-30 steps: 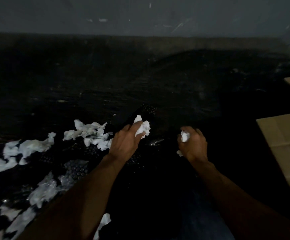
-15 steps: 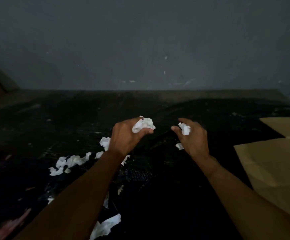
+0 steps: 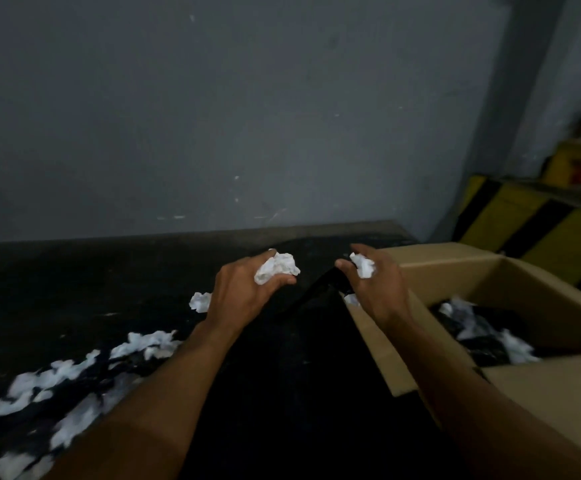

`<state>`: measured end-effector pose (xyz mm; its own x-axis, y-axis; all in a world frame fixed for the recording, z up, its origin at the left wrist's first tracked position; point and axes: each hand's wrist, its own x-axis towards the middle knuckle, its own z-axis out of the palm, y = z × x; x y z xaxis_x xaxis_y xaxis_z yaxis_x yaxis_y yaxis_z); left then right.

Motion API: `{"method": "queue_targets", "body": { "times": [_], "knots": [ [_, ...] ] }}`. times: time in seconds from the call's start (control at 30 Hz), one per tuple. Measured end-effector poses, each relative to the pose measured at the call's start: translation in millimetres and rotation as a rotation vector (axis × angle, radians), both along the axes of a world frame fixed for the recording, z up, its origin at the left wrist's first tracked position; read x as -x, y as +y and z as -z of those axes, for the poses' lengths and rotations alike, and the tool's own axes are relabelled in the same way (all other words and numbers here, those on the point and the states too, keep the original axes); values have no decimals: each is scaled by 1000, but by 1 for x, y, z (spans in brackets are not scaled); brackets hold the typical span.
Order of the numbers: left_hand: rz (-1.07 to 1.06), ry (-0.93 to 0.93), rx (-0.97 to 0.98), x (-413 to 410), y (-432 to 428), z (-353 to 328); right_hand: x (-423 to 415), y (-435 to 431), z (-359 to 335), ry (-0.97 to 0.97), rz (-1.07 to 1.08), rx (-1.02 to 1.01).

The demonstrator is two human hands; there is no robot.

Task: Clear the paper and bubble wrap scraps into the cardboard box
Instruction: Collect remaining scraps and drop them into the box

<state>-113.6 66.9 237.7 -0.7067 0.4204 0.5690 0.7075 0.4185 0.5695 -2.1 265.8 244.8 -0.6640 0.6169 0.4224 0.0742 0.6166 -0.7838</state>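
My left hand is raised above the dark surface and grips a crumpled white paper wad in its fingers. My right hand holds a smaller white paper scrap and hovers over the left flap of the open cardboard box. A dark strip, perhaps bubble wrap, hangs from the right hand's fingers. Inside the box lie white scraps and dark wrap. More white scraps trail across the surface at the lower left.
A grey wall rises behind the dark surface. A yellow and black striped barrier stands behind the box at the right. One loose scrap lies just left of my left hand.
Both hands have lifted with their scraps and swung to the right. The view has turned right, so the open box with scraps inside has come into sight.
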Motion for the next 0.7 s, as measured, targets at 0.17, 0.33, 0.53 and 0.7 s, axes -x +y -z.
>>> {"method": "queue_targets", "body": {
  "times": [0.17,0.33,0.53,0.7],
  "knots": [
    [117,-31,-20,-49,50,-6,-70,37,-14,72,159,-65],
    [211,-1,-25,-85,109,-29,-121,82,-29,124,223,-88],
    [261,27,-46,-118,201,-46,-162,165,-33,176,273,-79],
    [247,49,-153,-147,305,-44,-191,272,-37,181,301,-106]
  ]
}}
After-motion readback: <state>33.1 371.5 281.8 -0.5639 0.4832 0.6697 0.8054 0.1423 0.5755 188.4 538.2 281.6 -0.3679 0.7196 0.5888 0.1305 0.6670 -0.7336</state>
